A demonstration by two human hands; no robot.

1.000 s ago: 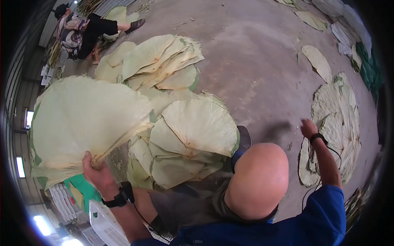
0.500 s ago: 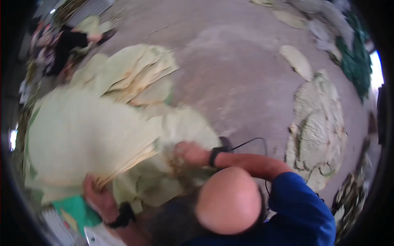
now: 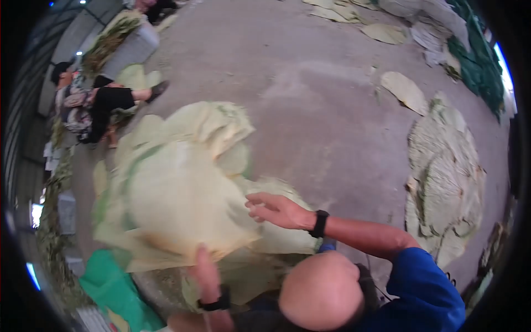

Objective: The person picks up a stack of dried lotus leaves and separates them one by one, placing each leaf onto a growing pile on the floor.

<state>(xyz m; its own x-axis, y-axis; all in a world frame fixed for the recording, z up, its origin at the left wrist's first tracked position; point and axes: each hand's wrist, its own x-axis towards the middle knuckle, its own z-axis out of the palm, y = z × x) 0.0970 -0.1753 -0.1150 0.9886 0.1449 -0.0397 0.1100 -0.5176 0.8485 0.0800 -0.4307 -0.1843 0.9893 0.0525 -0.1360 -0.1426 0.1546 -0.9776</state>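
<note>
A broad, pale green-cream leaf-like sheet [image 3: 182, 196] lies over a pile of similar sheets, its near edge lifted and browned. My left hand [image 3: 206, 274] grips that near edge, with the thumb on top and the other fingers hidden beneath; it is blurred. To the right, my right hand [image 3: 279, 210] hovers by the sheet's right side with its fingers stretched out and slightly apart, holding nothing. Under it shows another wrinkled pale sheet [image 3: 287, 235]. Crumpled folds of a further sheet [image 3: 229, 124] rise at the pile's far end.
Several wrinkled sheets form a long pile [image 3: 445, 177] on the floor at right. A green cloth or bag [image 3: 113, 285] lies at lower left. A seated person [image 3: 108, 108] is at upper left. Dark green sheeting [image 3: 478, 80] and whitish bundles [image 3: 428, 14] line the upper right.
The top sheet has shifted right and folded, its near edge drawn along by my left hand, which moved right. My right hand has opened off the sheets. The view has tilted up.
</note>
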